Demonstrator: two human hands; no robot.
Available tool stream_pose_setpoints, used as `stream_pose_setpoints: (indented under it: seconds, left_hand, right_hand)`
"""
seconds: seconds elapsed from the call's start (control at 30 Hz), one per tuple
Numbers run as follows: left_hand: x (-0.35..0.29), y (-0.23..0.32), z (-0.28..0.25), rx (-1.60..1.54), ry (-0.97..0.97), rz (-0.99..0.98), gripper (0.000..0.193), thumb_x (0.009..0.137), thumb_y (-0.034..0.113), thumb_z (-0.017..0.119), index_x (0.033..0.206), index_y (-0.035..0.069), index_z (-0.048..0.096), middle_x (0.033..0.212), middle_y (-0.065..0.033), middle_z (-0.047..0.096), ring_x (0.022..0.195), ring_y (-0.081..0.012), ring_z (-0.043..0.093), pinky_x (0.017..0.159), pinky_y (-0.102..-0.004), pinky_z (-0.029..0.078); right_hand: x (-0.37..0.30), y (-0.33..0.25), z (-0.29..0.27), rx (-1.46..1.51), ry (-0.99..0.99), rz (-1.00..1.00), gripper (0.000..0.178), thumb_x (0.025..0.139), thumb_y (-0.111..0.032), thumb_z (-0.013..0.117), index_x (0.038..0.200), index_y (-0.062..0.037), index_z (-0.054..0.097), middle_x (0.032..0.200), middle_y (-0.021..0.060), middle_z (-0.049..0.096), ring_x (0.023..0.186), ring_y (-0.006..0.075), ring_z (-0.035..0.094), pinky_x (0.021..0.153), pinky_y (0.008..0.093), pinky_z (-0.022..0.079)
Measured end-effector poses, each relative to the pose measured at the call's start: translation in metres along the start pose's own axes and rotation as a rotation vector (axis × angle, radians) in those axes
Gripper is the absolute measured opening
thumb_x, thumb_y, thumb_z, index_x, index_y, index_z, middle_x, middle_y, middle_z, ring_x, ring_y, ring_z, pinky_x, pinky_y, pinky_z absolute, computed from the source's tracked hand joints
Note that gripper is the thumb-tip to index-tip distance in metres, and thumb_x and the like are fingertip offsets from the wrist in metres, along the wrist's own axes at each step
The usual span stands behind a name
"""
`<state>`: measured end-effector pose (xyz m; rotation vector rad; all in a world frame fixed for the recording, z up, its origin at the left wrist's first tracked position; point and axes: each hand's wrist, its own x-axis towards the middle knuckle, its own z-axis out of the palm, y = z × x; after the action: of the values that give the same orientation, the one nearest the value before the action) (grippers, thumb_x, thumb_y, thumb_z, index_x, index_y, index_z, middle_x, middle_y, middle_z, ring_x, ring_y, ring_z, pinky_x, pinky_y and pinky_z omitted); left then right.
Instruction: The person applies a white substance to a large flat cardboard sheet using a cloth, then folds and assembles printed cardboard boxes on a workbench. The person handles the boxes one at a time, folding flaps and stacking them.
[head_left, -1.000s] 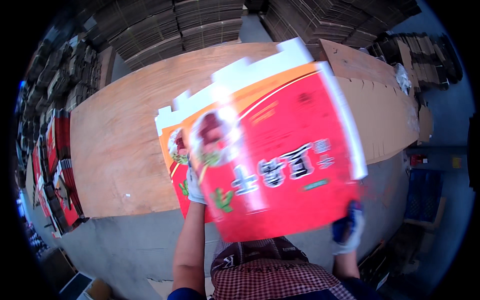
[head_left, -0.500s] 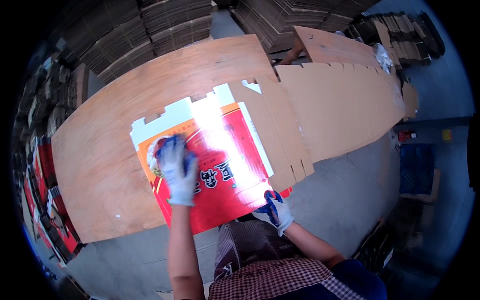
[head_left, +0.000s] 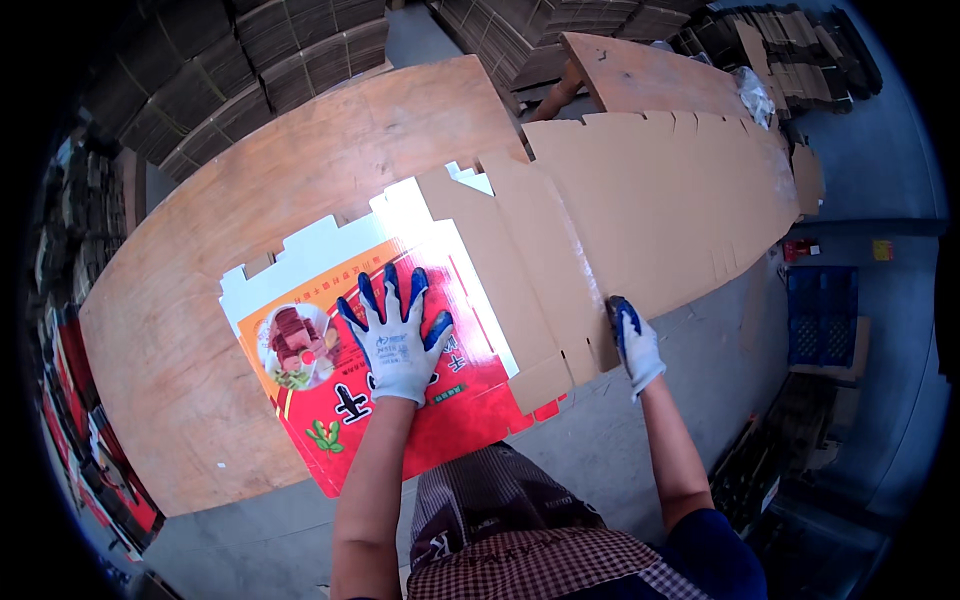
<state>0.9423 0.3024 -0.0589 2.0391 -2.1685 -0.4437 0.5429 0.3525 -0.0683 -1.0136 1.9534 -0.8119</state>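
A printed cardboard box blank (head_left: 460, 425), red and orange with pale flaps along its far edge, lies flat on the wooden table. My left hand (head_left: 395, 335), in a white glove with blue fingers, presses on it with fingers spread. Beneath the printed blank and to its right lies a plain brown cardboard blank (head_left: 515, 260). A larger brown cardboard sheet (head_left: 670, 200) stretches away to the right. At its near edge my right hand (head_left: 634, 345), gloved alike, has its fingers together and closed on the edge; the fingers' undersides are hidden.
The wooden table (head_left: 190, 340) extends left. Bundled flat cardboard stacks (head_left: 320, 40) stand behind it. A second board (head_left: 650, 75) sits at the far right. Red printed pieces (head_left: 75, 360) are piled left of the table, and a blue crate (head_left: 822, 315) stands on the floor at right.
My right hand has left the printed blank's near right corner and moved right and forward to the brown sheet's edge. My left hand has shifted right over the print, fingers now spread.
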Motion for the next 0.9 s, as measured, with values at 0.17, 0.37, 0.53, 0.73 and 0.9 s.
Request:
stream_pose_setpoints:
  seconds: [0.17,0.37,0.53,0.73,0.9]
  left_hand:
    - [0.0,-0.005,-0.003,0.01,-0.03,-0.024,0.073,0.088,0.061,0.062,0.151,0.029,0.048,0.169,-0.0106,0.016,0.155,-0.0423,0.003,0.119,-0.0702,-0.004]
    - [0.003,-0.005,0.0,-0.015,-0.024,-0.024,0.069,0.086,0.062,0.063,0.145,0.027,0.056,0.168,-0.0116,0.019,0.155,-0.0439,0.005,0.119,-0.0703,-0.004]
    - [0.003,-0.006,0.002,-0.024,-0.007,-0.022,0.066,0.083,0.062,0.068,0.139,0.029,0.062,0.166,-0.0131,0.025,0.154,-0.0452,0.007,0.118,-0.0711,-0.003]
    - [0.003,-0.007,0.0,-0.018,-0.057,-0.049,0.063,0.086,0.067,0.061,0.137,0.03,0.064,0.164,-0.0115,0.029,0.154,-0.0444,0.009,0.118,-0.0721,-0.003]
    - [0.003,-0.007,0.002,-0.035,-0.03,-0.043,0.064,0.082,0.062,0.068,0.137,0.03,0.064,0.164,-0.013,0.028,0.154,-0.0447,0.01,0.119,-0.0707,-0.002]
  right_hand:
    - [-0.004,-0.107,0.008,-0.114,-0.488,0.039,0.042,0.107,-0.031,0.052,0.129,0.0018,0.065,0.109,0.0106,0.074,0.095,0.0153,0.068,0.087,0.0288,0.054]
    - [0.074,-0.162,0.127,-0.032,-0.383,-0.539,0.043,0.1,-0.017,0.057,0.139,0.0003,0.055,0.144,0.0173,0.056,0.131,0.0273,0.055,0.11,0.0337,0.041]
    - [0.117,-0.185,0.201,-0.398,-0.483,-0.91,0.045,0.097,-0.023,0.061,0.141,-0.0139,0.058,0.155,0.0079,0.045,0.149,0.0338,0.031,0.121,0.0456,0.027]
    - [0.119,-0.18,0.217,-0.668,-0.443,-1.012,0.042,0.096,-0.027,0.064,0.137,-0.0187,0.062,0.15,0.008,0.05,0.15,0.0368,0.028,0.123,0.0503,0.023]
    - [0.119,-0.178,0.219,-0.704,-0.419,-1.05,0.042,0.094,-0.026,0.066,0.135,-0.0186,0.064,0.148,0.0076,0.052,0.149,0.0369,0.03,0.123,0.0503,0.023]
